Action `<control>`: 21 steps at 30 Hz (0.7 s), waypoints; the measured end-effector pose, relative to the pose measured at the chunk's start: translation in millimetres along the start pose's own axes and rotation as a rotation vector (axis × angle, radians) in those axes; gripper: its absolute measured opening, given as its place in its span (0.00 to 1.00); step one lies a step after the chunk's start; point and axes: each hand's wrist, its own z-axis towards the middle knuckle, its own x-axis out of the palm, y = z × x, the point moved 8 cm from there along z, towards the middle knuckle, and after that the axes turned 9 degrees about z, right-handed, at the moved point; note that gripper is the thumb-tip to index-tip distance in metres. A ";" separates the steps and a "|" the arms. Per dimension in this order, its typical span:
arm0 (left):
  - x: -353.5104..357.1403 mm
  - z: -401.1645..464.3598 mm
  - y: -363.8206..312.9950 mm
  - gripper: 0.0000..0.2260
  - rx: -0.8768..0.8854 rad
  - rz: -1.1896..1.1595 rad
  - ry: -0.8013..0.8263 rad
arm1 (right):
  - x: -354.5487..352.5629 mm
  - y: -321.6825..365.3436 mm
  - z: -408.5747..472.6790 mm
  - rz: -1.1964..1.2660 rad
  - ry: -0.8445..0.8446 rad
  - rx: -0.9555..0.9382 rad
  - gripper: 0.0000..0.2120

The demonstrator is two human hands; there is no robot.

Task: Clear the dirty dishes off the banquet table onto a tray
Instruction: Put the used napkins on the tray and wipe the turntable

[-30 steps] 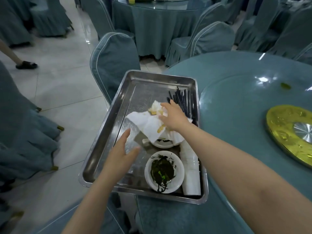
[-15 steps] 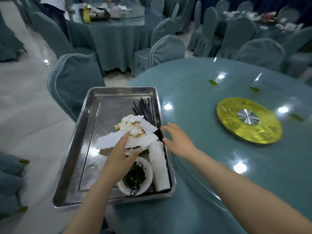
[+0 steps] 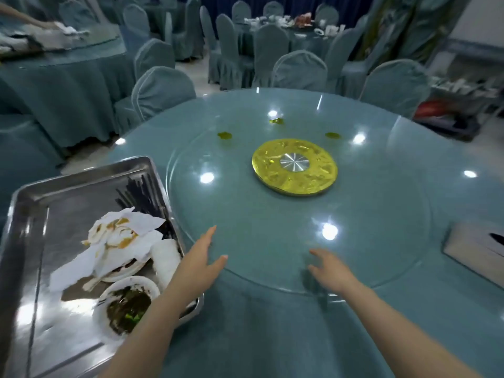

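A steel tray [image 3: 35, 241] sits at the lower left, beside the round teal banquet table [image 3: 272, 323]. On the tray lie soiled white napkins [image 3: 120, 241] over a plate, a white bowl [image 3: 125, 306] of dark green leftovers, a stack of white cups [image 3: 166, 257] on its side, and black chopsticks [image 3: 141, 195]. My left hand [image 3: 199, 260] hovers with straight fingers over the table edge just right of the tray, holding nothing. My right hand [image 3: 330, 268] is open above the glass turntable [image 3: 381, 227], also holding nothing.
A gold disc [image 3: 294, 166] marks the turntable's centre, with small green scraps [image 3: 225, 135] beyond it. A tissue box [image 3: 474, 246] lies at the right edge. Covered chairs [image 3: 161, 91] ring the table. Other tables stand behind; another person's arm shows at top left.
My left hand left the napkins on the tray and moved right over the table. My right hand moved further right above the turntable. My view swung from the tray toward the table centre.
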 end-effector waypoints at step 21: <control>188.4 51.4 -131.6 0.31 0.115 0.259 0.322 | -104.6 -169.8 -24.6 -0.011 -0.096 0.128 0.27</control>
